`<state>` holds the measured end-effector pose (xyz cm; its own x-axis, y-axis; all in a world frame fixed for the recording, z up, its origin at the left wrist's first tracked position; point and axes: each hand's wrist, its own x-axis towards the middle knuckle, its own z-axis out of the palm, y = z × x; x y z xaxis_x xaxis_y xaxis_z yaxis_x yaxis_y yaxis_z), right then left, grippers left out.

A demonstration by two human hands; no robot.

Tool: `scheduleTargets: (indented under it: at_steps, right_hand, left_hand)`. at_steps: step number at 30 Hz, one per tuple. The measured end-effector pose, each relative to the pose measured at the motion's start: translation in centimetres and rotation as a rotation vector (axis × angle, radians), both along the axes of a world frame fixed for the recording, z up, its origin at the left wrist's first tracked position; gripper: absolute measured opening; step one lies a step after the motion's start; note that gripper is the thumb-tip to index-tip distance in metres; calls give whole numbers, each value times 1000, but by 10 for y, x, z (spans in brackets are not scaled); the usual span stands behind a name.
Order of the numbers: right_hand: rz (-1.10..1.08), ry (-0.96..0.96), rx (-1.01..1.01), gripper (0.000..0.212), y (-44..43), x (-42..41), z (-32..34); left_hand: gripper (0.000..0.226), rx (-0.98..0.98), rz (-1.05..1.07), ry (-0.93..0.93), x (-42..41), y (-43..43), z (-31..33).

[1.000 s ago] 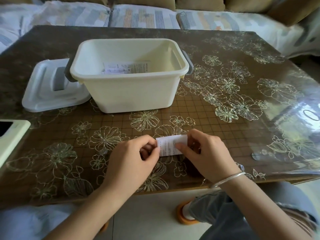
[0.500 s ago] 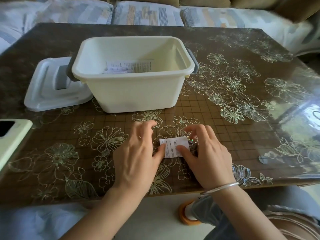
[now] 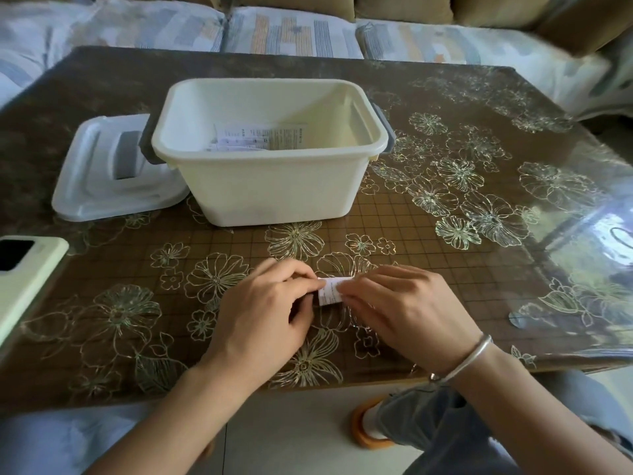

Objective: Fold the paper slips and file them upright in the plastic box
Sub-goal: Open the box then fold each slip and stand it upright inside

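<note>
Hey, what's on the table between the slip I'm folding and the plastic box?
Nothing: in the head view, only bare flower-patterned table lies between the slip and the box.

Small white printed paper slip [image 3: 330,291], folded, on the table [image 3: 445,269] near its front edge, pinched from both sides. Behind it, open cream plastic box [image 3: 274,186]; inside, printed slips [image 3: 260,137] leaning at the far wall.
</note>
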<state>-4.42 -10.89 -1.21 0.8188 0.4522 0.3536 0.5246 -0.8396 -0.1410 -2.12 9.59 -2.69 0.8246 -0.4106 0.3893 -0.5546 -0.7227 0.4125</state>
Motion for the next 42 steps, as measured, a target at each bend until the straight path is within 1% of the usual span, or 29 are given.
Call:
scheduleTargets:
  at_steps: [3, 7, 9, 11, 14, 17, 20, 23, 25, 26, 27, 29, 31, 32, 34, 36, 39, 40, 42]
  right_hand:
    - [-55, -5, 106, 22, 3, 2, 6]
    - [-61, -18, 258, 23, 12, 8, 18]
    - [-42, -26, 306, 23, 15, 15, 29]
    - [-25, -41, 312, 24, 20, 24, 43]
    - [8, 4, 334, 26, 30, 37, 63]
    - [7, 18, 382, 22, 42, 51, 82]
    - [-37, 95, 548, 5, 51, 71, 95]
    - [-59, 230, 756, 3, 56, 98, 112]
    - [-75, 342, 826, 4, 58, 124, 120]
    - [-77, 392, 811, 5, 60, 136, 122]
    - [-75, 421, 752, 7, 62, 151, 123]
    - [-83, 476, 568, 9, 69, 173, 122]
    - [-100, 572, 371, 11, 78, 191, 120]
    - [-92, 638, 310, 12, 83, 199, 119]
    - [-43, 803, 298, 16, 91, 209, 116]
    - [14, 939, 263, 12, 95, 211, 114]
    - [92, 1098, 185, 9, 100, 211, 113]
    - [112, 1120, 162, 9, 102, 211, 112]
    - [137, 1077, 90, 10, 106, 212, 109]
  left_hand:
    - [21, -18, -28, 26, -2, 2, 2]
    - [12, -212, -8, 1, 3, 2, 12]
    - [10, -267, -7, -11, 8, 5, 24]
    - [11, -282, -2, -35, 12, 11, 38]
    - [7, -281, 29, -84, 19, 23, 63]
    - [13, -286, 24, -118, 30, 35, 92]
    - [13, -268, 1, -132, 45, 50, 115]
    - [17, -271, 126, -148, 75, 70, 127]
    - [17, -291, 212, -101, 105, 82, 129]
    - [19, -293, 248, -66, 119, 84, 128]
    - [21, -288, 282, -38, 134, 85, 127]
    - [24, -286, 344, 18, 158, 81, 124]
    - [26, -293, 401, 81, 175, 72, 121]
    - [28, -296, 416, 112, 183, 69, 119]
    - [33, -278, 423, 200, 193, 64, 114]
    - [38, -236, 419, 294, 192, 61, 112]
    - [41, -196, 429, 297, 192, 61, 110]
    - [41, -206, 430, 301, 191, 61, 112]
    - [42, -230, 440, 332, 191, 62, 113]
